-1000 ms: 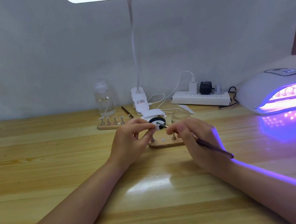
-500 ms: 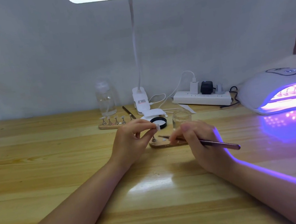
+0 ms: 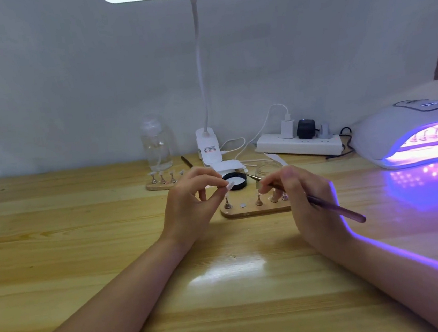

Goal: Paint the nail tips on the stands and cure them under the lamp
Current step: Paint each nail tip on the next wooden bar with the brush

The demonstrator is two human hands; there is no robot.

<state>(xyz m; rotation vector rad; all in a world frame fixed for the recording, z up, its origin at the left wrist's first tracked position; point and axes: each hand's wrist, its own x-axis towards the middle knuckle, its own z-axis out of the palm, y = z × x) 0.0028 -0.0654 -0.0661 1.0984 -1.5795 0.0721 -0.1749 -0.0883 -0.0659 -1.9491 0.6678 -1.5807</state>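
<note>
Now the left hand's fingers (image 3: 221,183) pinch one nail tip (image 3: 230,185) just above the wooden stand (image 3: 255,210), while the right hand (image 3: 296,192) grips the brush (image 3: 333,206), whose tip has swung from the nail back to the black lid (image 3: 235,181) (reloading gel, I'd guess). Another batch sits inside the lit curing lamp (image 3: 408,124) on the desk (image 3: 84,234).

surface (image 3: 57,237): pale wood grain
curing lamp (image 3: 403,130): white shell, violet glow inside
brush (image 3: 336,209): dark purplish handle
lid (image 3: 235,181): black rim, white inside
power strip (image 3: 299,145): white
nail tip (image 3: 230,185): whitish
</note>
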